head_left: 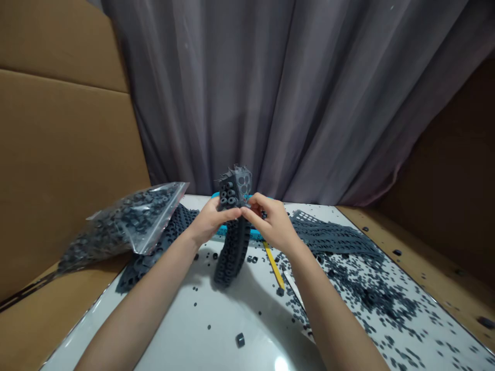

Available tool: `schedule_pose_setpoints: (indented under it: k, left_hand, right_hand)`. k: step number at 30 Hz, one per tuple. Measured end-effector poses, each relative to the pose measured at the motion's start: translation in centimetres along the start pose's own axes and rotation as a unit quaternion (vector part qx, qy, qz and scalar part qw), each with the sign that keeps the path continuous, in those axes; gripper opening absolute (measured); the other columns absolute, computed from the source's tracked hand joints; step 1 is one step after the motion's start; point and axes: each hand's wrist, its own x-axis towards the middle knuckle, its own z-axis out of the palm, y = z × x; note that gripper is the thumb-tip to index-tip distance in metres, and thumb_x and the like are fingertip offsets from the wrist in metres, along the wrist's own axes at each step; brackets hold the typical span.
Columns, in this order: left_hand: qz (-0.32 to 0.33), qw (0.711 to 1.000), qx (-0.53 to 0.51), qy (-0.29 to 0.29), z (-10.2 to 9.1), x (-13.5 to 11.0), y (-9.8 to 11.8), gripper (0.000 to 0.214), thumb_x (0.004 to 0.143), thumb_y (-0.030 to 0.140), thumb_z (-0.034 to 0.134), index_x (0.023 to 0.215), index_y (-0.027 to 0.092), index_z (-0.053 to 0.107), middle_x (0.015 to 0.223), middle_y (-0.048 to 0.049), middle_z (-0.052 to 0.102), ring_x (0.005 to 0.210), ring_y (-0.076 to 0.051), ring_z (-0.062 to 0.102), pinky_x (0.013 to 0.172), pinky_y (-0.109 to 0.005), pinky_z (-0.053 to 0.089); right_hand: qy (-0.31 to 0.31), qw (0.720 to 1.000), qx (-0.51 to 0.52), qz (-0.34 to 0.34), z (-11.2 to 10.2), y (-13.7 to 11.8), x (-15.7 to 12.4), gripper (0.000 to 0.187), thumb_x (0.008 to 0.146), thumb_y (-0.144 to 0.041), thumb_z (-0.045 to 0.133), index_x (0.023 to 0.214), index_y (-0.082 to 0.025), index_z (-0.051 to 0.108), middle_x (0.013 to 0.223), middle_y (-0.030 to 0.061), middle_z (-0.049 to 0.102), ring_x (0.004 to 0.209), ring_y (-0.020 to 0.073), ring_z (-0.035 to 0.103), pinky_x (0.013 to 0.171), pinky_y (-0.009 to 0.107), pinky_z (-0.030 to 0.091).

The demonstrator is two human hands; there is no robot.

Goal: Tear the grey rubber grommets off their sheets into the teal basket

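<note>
A dark grey moulded rubber sheet (232,252), covered in rows of small ring-shaped parts, hangs in a curve above the white table. My left hand (211,221) is wrapped round its upper part, thumb across the front. At the folded top, a paler face with round holes shows. My right hand (270,216) has thumb and index finger pinched at the right edge of that fold; whether a small piece sits between the fingertips is too fine to tell. Behind both hands is a bright blue tray or basket (255,234), mostly hidden by them and the sheet.
A zip bag (127,221) full of small dark parts leans at left over another dark sheet (170,232). More moulded sheets (336,237) lie at right, near scattered dark discs (371,299). A yellow tool (274,265) and a white one (293,286) lie near my right forearm. Cardboard walls flank the table.
</note>
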Motion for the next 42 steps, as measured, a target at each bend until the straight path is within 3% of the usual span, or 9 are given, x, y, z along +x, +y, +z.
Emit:
schedule_pose_setpoints:
  k: [5,9,16,21,25,29,33,37,42]
  left_hand:
    - [-0.014,0.997,0.04,0.059,1.5,-0.2,-0.4,0.029,0.067,0.041,0.069,0.078,0.014,0.066,0.073,-0.0013,0.069,0.071,-0.016,0.062,0.068,-0.025,0.047]
    - [-0.084,0.994,-0.027,0.068,2.4,-0.7,0.0,0.028,0.063,0.041,0.07,0.063,0.015,0.061,0.052,0.0023,0.059,0.051,-0.013,0.056,0.053,-0.024,0.044]
    - [-0.075,0.988,-0.097,0.093,1.6,-0.8,0.7,0.036,0.064,0.053,0.06,0.057,0.02,0.048,0.043,0.0033,0.045,0.039,-0.012,0.046,0.039,-0.025,0.036]
    - [-0.033,0.974,-0.129,0.186,-0.2,-0.2,2.0,0.03,0.067,0.047,0.058,0.06,0.02,0.046,0.045,0.0062,0.043,0.034,-0.008,0.042,0.035,-0.021,0.032]
    - [-0.019,0.972,-0.095,0.216,0.0,0.2,1.8,0.027,0.063,0.04,0.066,0.063,0.017,0.052,0.045,0.0058,0.052,0.039,-0.01,0.05,0.044,-0.023,0.041]
    - [0.023,0.966,-0.057,0.251,0.0,0.4,1.2,0.029,0.063,0.041,0.07,0.066,0.016,0.056,0.051,0.0047,0.059,0.053,-0.013,0.059,0.057,-0.025,0.046]
    - [0.044,0.968,-0.01,0.246,-0.3,0.5,1.0,0.029,0.066,0.042,0.069,0.071,0.015,0.059,0.058,0.0032,0.063,0.062,-0.014,0.061,0.065,-0.025,0.046]
    - [0.048,0.971,0.042,0.229,-0.2,0.5,0.5,0.03,0.068,0.044,0.067,0.068,0.015,0.059,0.058,0.0033,0.062,0.059,-0.013,0.058,0.061,-0.024,0.045]
    - [0.049,0.989,0.071,0.12,0.6,-0.2,0.6,0.028,0.072,0.042,0.064,0.072,0.014,0.064,0.067,-0.0001,0.067,0.065,-0.014,0.06,0.066,-0.024,0.046]
  right_hand:
    - [-0.067,0.987,0.136,0.058,-0.2,0.9,0.2,0.032,0.084,-0.038,0.05,0.061,-0.018,0.039,0.056,-0.005,0.035,0.054,0.0088,0.032,0.051,0.023,0.025]
    - [-0.15,0.913,0.362,0.111,0.9,2.1,0.3,0.038,0.077,-0.047,0.055,0.059,-0.019,0.038,0.053,-0.0055,0.035,0.05,0.0081,0.031,0.049,0.023,0.024]
    - [-0.018,0.883,0.453,0.12,2.3,1.0,0.1,0.04,0.08,-0.057,0.043,0.063,-0.024,0.028,0.053,-0.0068,0.014,0.044,0.011,0.014,0.044,0.026,0.022]
    - [0.117,0.906,0.401,0.074,0.9,2.1,0.9,0.036,0.087,-0.051,0.027,0.065,-0.023,0.023,0.055,-0.0055,0.016,0.047,0.0136,0.021,0.05,0.029,0.031]
    - [0.083,0.976,0.16,0.123,1.4,7.8,0.9,0.026,0.079,-0.048,0.046,0.079,-0.021,0.044,0.063,-0.0022,0.043,0.059,0.0142,0.044,0.061,0.03,0.04]
    - [0.026,0.986,0.014,0.162,2.2,11.7,-0.1,0.029,0.066,-0.039,0.064,0.087,-0.019,0.059,0.085,0.0058,0.06,0.081,0.0209,0.054,0.079,0.038,0.041]
    - [0.031,0.995,-0.02,0.097,1.8,8.9,0.0,0.022,0.073,-0.034,0.063,0.089,-0.02,0.062,0.099,0.0084,0.062,0.098,0.0236,0.053,0.089,0.04,0.037]
    - [0.041,0.999,0.012,-0.021,1.4,3.2,0.5,0.02,0.086,-0.035,0.048,0.08,-0.018,0.056,0.078,0.0036,0.06,0.074,0.0155,0.054,0.072,0.029,0.042]
    - [-0.024,0.995,-0.055,-0.074,1.9,0.3,0.2,0.022,0.083,-0.039,0.054,0.079,-0.017,0.053,0.073,0.0031,0.057,0.067,0.0152,0.05,0.065,0.028,0.038]
